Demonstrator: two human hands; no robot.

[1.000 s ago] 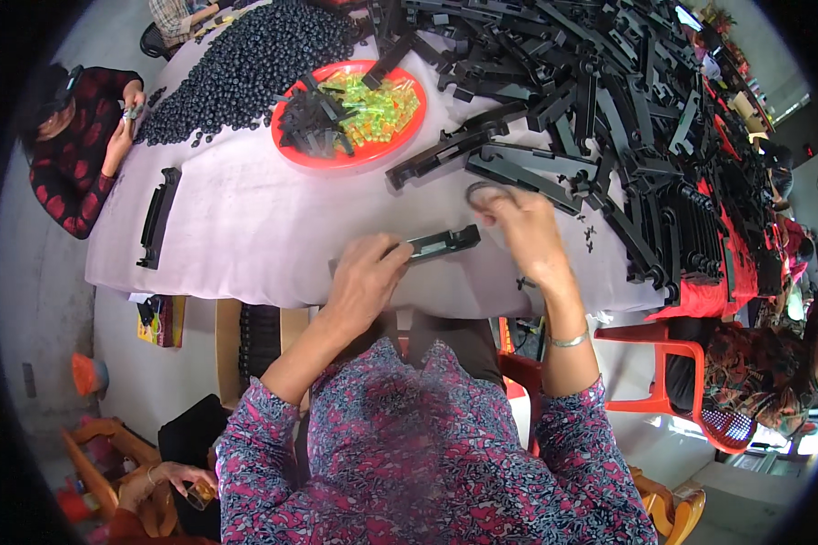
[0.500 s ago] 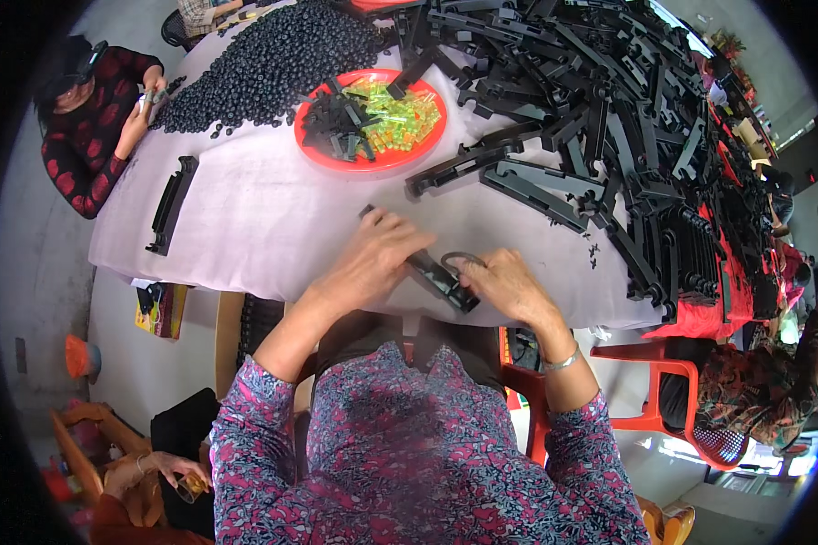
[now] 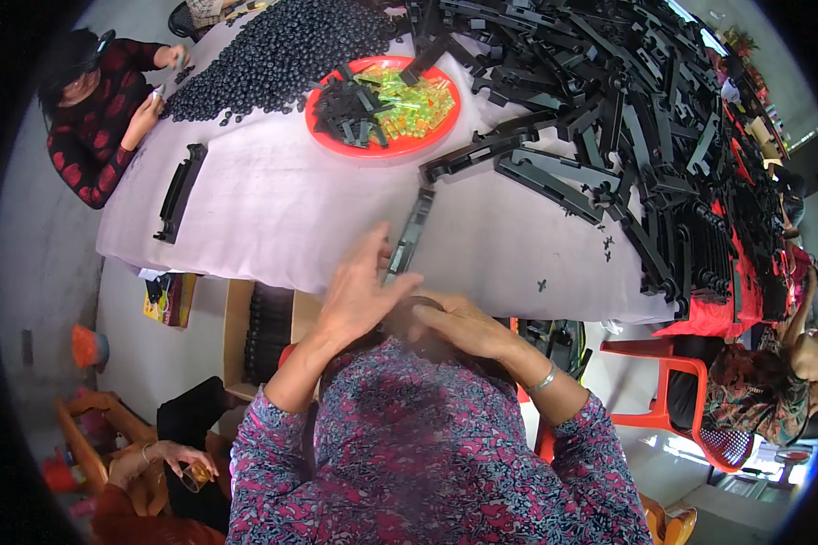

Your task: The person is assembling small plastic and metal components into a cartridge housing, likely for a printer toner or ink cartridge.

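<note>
My left hand [image 3: 364, 289], somewhat blurred, has its fingers and thumb stretched apart around the near end of a long black plastic part [image 3: 413, 232]. That part points away from me over the cloth-covered table; whether the hand touches it, I cannot tell. Close to my body, at the table's front edge, my right hand [image 3: 468, 327] is closed with curled fingers on a dark looped handle [image 3: 423, 303]. The rest of that tool is hidden by the hand and lost in shadow. A red plate [image 3: 386, 152] farther off bears small black pieces [image 3: 347, 111] and yellow-green translucent tubes [image 3: 413, 104].
Black plastic parts [image 3: 554, 186] are heaped at the right, with small cross-shaped black pieces [image 3: 607, 247] beside them. Round black pieces [image 3: 282, 54] form a pile at the far left. Another black part [image 3: 181, 193] lies left, near a co-worker [image 3: 104, 113]. A red stool [image 3: 673, 354] stands right.
The long part has swung to point away from me. My left fingers have spread. My right hand has drawn back toward my body with the looped handle. A small black piece now lies at the right.
</note>
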